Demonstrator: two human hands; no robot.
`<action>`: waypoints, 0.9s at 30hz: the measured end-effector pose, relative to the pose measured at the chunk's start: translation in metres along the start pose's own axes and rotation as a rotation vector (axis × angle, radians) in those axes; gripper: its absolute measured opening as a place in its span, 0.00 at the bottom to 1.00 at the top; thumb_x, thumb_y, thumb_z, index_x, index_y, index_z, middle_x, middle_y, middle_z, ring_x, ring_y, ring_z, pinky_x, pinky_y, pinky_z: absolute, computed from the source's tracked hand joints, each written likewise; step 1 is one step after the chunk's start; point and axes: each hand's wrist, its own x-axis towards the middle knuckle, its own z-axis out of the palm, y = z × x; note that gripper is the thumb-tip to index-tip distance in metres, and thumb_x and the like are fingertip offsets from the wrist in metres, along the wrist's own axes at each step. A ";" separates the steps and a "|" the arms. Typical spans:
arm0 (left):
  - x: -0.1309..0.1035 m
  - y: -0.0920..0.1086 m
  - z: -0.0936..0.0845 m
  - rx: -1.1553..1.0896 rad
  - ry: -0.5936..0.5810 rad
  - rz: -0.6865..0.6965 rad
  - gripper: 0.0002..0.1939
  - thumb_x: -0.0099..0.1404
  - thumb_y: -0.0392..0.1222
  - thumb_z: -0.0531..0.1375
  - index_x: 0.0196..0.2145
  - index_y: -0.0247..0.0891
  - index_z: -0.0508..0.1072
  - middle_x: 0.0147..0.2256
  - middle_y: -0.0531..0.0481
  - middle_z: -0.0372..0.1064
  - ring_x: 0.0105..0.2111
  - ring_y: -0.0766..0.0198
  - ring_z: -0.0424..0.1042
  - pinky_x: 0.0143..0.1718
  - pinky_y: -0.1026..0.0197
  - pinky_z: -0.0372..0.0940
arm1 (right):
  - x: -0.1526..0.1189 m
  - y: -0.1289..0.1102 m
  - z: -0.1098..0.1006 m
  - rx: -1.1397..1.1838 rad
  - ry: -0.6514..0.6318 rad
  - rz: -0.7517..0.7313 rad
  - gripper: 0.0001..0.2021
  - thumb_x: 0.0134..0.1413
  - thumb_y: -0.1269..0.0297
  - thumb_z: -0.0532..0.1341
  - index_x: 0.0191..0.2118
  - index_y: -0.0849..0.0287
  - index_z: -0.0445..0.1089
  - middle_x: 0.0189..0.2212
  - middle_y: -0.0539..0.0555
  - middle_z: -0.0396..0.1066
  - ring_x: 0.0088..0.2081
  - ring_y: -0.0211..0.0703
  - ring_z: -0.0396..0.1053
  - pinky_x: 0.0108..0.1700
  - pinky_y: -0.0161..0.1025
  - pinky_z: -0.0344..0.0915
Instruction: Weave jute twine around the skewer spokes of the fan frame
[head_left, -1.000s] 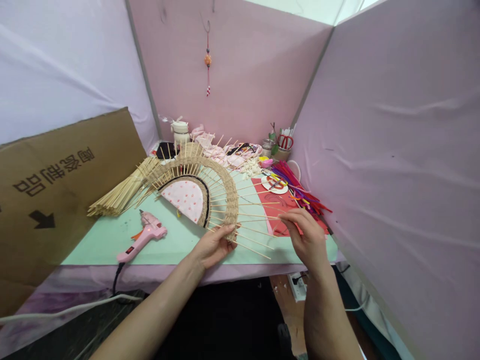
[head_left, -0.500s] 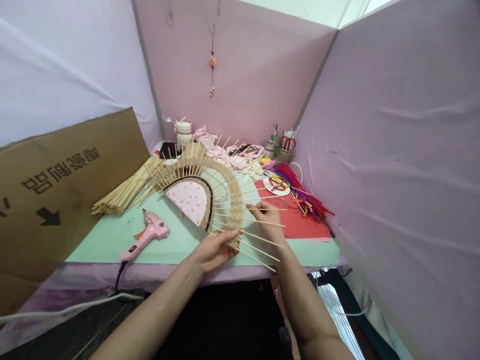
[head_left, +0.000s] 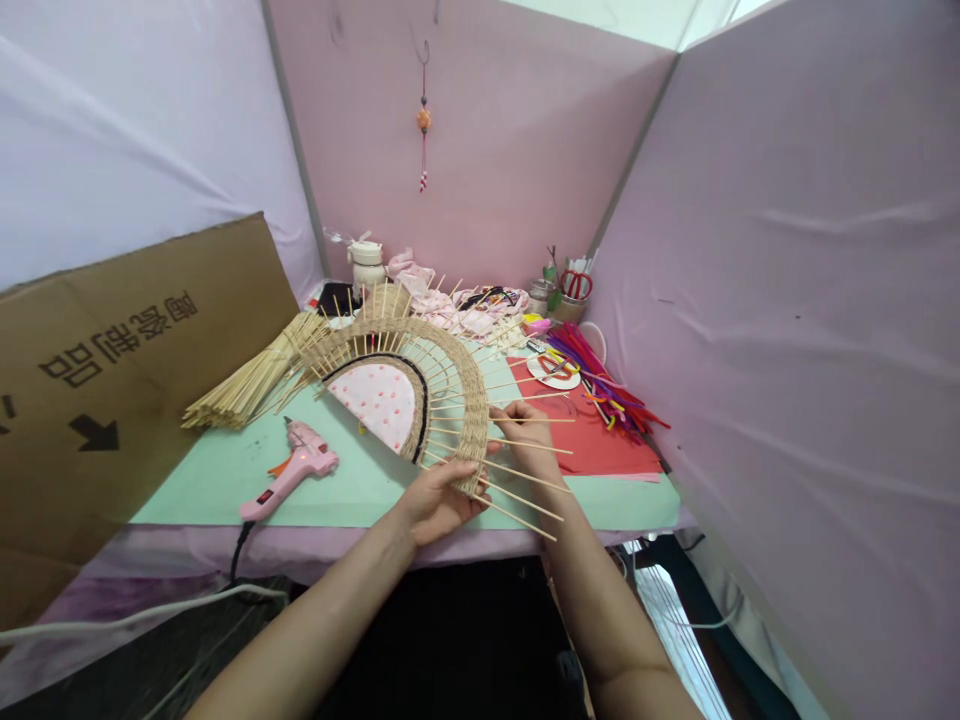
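Observation:
A half-round woven fan (head_left: 471, 400) of thin sticks and tan twine is tilted above the table, its sticks fanning outward past the woven band. At its centre is a white half-circle of cloth (head_left: 379, 402) with pink dots, edged by a tan band and a black line. My left hand (head_left: 442, 500) grips the lower right end of the band, thumb on top. Just right of the band, my right hand (head_left: 526, 432) has its fingers pinched together among the outer sticks. What lies between those fingertips is too small to make out.
A pink glue gun (head_left: 300, 468) lies at the left, near a bundle of sticks (head_left: 251, 375) and a cardboard sheet (head_left: 135, 390). Red sheets (head_left: 607, 445), colourful pipe cleaners (head_left: 600, 375) and scissors (head_left: 553, 370) are at the right. A white bottle (head_left: 367, 265) stands behind.
Both hands have shifted very slightly, and a fingertip now shows beside the band's outer edge. The fan stays in nearly the same place, still held by my left hand.

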 end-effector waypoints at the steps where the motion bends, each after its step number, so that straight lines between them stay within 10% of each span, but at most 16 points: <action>1: 0.000 -0.001 0.000 -0.012 0.001 0.001 0.20 0.55 0.31 0.65 0.47 0.30 0.76 0.26 0.51 0.69 0.24 0.71 0.67 0.30 0.66 0.64 | 0.000 0.000 0.000 0.002 0.003 0.001 0.21 0.43 0.48 0.65 0.19 0.57 0.56 0.17 0.44 0.51 0.22 0.33 0.48 0.25 0.34 0.48; 9: 0.005 -0.012 0.004 -0.017 0.195 0.130 0.09 0.59 0.32 0.64 0.40 0.33 0.76 0.24 0.51 0.69 0.23 0.70 0.68 0.28 0.65 0.65 | 0.000 0.006 -0.002 0.025 0.049 0.071 0.22 0.42 0.48 0.66 0.19 0.56 0.56 0.16 0.43 0.50 0.21 0.32 0.46 0.23 0.34 0.46; 20: -0.002 -0.011 -0.001 -0.179 -0.132 0.040 0.24 0.58 0.33 0.63 0.54 0.35 0.71 0.28 0.50 0.64 0.27 0.70 0.62 0.33 0.65 0.61 | -0.008 0.007 -0.013 -0.036 0.037 0.028 0.22 0.41 0.46 0.67 0.19 0.58 0.60 0.15 0.44 0.52 0.21 0.32 0.49 0.23 0.34 0.46; 27: -0.004 -0.019 0.008 -0.289 -0.105 0.037 0.17 0.64 0.38 0.60 0.51 0.39 0.71 0.27 0.52 0.59 0.26 0.71 0.60 0.33 0.67 0.61 | -0.010 0.006 -0.015 -0.031 0.044 0.035 0.23 0.40 0.45 0.67 0.19 0.58 0.59 0.15 0.43 0.51 0.20 0.32 0.47 0.22 0.34 0.45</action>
